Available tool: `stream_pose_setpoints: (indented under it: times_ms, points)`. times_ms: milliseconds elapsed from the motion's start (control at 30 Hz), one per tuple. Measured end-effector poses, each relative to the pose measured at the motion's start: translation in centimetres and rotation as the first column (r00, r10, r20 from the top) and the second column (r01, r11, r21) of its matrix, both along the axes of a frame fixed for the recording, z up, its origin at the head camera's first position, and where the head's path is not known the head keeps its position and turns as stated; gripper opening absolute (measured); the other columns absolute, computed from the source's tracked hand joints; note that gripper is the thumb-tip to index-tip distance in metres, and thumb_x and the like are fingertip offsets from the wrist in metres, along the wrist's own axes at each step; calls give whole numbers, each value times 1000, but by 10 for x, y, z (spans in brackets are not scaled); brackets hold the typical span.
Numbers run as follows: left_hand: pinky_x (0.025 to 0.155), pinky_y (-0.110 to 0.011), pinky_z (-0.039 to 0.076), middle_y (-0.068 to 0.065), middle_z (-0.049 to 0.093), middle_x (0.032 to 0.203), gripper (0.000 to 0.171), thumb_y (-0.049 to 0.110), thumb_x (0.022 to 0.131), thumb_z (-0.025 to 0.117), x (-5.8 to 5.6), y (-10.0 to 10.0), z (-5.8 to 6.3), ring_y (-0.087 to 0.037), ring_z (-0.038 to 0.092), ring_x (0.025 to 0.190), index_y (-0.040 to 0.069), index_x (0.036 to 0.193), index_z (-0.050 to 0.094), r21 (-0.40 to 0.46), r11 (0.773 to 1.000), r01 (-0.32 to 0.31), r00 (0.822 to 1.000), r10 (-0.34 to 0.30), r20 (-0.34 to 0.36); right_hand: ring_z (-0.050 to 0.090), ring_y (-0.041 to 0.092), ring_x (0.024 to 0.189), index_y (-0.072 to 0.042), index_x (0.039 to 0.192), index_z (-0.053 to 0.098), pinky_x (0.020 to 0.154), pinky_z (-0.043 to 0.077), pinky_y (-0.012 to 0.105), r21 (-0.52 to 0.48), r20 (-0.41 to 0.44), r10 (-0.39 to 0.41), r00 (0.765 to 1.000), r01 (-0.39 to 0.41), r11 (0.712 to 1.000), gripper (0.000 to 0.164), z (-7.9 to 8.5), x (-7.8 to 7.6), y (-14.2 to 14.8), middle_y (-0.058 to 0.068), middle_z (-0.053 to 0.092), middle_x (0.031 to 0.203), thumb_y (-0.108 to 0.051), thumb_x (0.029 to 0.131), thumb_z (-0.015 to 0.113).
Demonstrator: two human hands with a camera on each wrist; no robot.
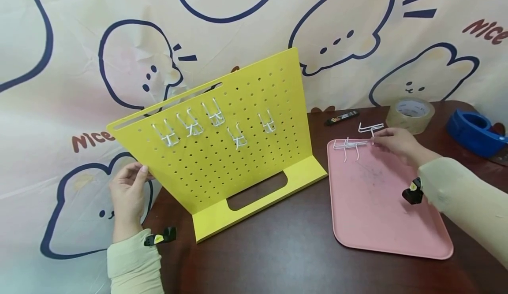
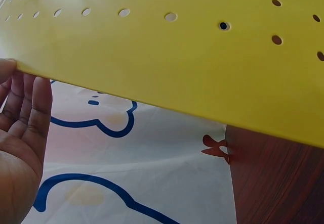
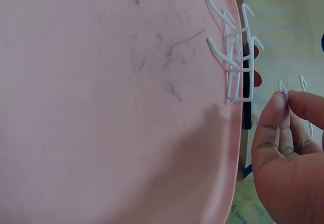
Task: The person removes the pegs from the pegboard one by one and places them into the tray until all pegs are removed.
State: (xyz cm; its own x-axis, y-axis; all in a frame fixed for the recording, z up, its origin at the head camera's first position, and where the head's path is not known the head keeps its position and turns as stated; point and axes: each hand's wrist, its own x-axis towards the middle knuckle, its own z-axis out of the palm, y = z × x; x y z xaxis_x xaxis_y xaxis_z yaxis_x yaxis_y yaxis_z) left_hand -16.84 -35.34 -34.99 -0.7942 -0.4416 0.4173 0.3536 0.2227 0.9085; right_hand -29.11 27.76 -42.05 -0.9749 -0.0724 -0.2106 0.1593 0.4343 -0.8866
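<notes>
A yellow pegboard (image 1: 254, 153) stands on its flat base, with several white wire hooks (image 1: 237, 137) hanging in its upper half. My left hand (image 1: 128, 192) grips the board's left edge, thumb on the front face and fingers behind; the left wrist view shows these fingers (image 2: 40, 100) under the edge. Over the far end of a pink tray (image 1: 381, 210), my right hand (image 1: 398, 144) pinches a white wire hook (image 1: 371, 127) between thumb and fingertips. In the right wrist view that hook is mostly hidden by the hand. More white hooks (image 3: 238, 64) lie together at the tray's far rim.
Behind the tray are a roll of clear tape (image 1: 410, 115), a blue tape dispenser (image 1: 474, 131) and a small black object (image 1: 342, 117). Dark wooden table (image 1: 274, 245) lies under everything. A cartoon-printed cloth (image 1: 238, 34) hangs close behind the board.
</notes>
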Motion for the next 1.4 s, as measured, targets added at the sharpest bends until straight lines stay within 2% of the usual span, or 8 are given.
stream_pose_setpoints:
  times_ms: [100, 200, 333, 533, 800, 1033, 1400]
  points:
    - [78, -15, 55, -3, 69, 98, 7, 5, 100, 67, 1, -1, -1, -12, 67, 79, 0, 102, 71, -2, 1000, 2, 1000, -2, -1, 62, 1, 85, 18, 140, 43, 82, 58, 25, 0, 6, -5, 1000, 5, 1000, 47, -4, -1, 2, 10, 65, 110, -14, 107, 56]
    - [78, -15, 55, -3, 69, 98, 7, 5, 100, 67, 1, -1, -1, -12, 67, 79, 0, 102, 71, -3, 1000, 4, 1000, -4, 1, 63, 1, 83, 18, 138, 44, 79, 58, 24, 16, 10, -26, 1000, 26, 1000, 47, -8, -2, 4, 3, 67, 102, -14, 106, 58]
    - [79, -15, 55, -5, 69, 98, 7, 5, 100, 67, 0, -2, -1, -13, 67, 80, 2, 102, 72, -6, 1000, 5, 1000, -5, 0, 62, 6, 82, 16, 136, 49, 73, 56, 24, 96, 5, -32, 999, 32, 995, 46, -10, -2, 8, -3, 69, 94, -17, 105, 60]
    - [77, -15, 55, -5, 69, 96, 7, 3, 100, 66, 0, -1, -2, -12, 67, 78, -1, 102, 72, -2, 1000, 10, 1000, -10, -20, 60, 13, 84, 13, 132, 53, 69, 51, 26, 161, 6, -1, 1000, 0, 987, 44, -13, -1, 10, -3, 70, 91, -21, 105, 60]
    - [79, -15, 55, -3, 70, 97, 8, 4, 100, 67, 0, -1, -1, -12, 67, 79, 0, 103, 72, -18, 1000, 2, 1000, -3, -8, 63, 3, 78, 16, 136, 48, 70, 53, 23, 95, 41, 37, 998, -41, 995, 46, -19, 0, 8, -7, 70, 88, -16, 105, 59]
    - [80, -16, 55, -3, 71, 98, 10, 5, 100, 67, -1, 0, -1, -12, 67, 79, -1, 106, 72, -17, 1000, 6, 1000, -6, -5, 66, 3, 77, 18, 139, 43, 72, 58, 24, 15, 94, 43, 995, -44, 999, 47, -22, -1, 3, -6, 69, 89, -12, 106, 57]
    - [77, -17, 56, -3, 70, 93, 9, -1, 100, 64, 0, 1, 0, -12, 66, 76, 2, 100, 72, 2, 1000, 27, 999, -27, -23, 66, 6, 77, 14, 135, 48, 73, 59, 25, -16, 154, 38, 987, -36, 999, 40, -20, 0, -4, -5, 69, 87, -11, 106, 58]
